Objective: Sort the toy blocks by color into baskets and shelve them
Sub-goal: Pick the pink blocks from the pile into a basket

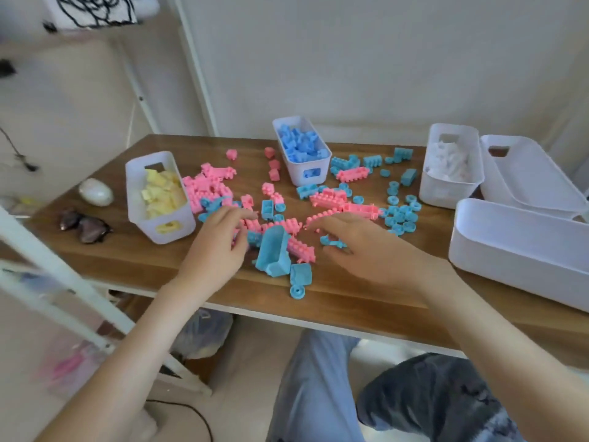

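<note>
Blue piece (331, 242) lies at right grip's (366, 250) half-curled fingertips, hold unclear; left grip (216, 247) hovers loose, empty; blue basket (296, 173) straight beyond, far.

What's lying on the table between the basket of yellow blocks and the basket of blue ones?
Mostly loose pink blocks, scattered between the yellow basket and the blue basket, as the head view shows.

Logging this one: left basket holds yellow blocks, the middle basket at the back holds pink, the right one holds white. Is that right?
No. The head view shows the middle basket holds blue blocks, not pink; pink blocks lie loose on the table. Left basket yellow, right basket white, as stated.
</note>
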Demonstrator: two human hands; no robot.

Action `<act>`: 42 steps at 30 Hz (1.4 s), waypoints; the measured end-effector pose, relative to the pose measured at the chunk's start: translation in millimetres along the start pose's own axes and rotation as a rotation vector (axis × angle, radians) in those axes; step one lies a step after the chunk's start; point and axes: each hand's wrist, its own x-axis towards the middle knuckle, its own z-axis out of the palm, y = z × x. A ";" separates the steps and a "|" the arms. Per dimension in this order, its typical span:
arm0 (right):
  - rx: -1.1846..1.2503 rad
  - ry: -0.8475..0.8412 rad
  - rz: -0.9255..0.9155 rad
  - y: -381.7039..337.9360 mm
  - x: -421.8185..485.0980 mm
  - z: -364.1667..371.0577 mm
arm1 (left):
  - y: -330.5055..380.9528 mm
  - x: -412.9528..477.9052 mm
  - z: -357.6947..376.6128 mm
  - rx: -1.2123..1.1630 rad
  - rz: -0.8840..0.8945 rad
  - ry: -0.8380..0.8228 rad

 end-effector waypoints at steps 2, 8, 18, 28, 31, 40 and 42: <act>-0.005 -0.072 -0.013 -4.3 14.3 10.9 | -14.5 -8.0 0.1 0.016 -0.053 -0.027; -0.088 -0.173 0.030 -9.6 29.8 27.4 | -27.7 -16.9 9.4 0.223 -0.109 -0.039; -0.045 0.027 0.164 -3.3 35.3 23.3 | -17.9 4.9 12.3 0.141 -0.200 0.037; 0.121 0.220 0.234 9.8 20.1 -2.7 | -9.2 13.1 10.4 0.375 -0.364 0.008; 0.140 0.261 0.220 13.3 6.0 -31.2 | 5.5 15.1 2.3 0.432 -0.359 0.074; 0.013 0.496 0.484 56.0 -70.7 -87.6 | 119.6 46.9 22.0 0.215 -0.069 0.218; -0.010 0.476 0.580 69.1 -94.8 -95.8 | 157.4 50.6 41.5 0.099 0.061 0.189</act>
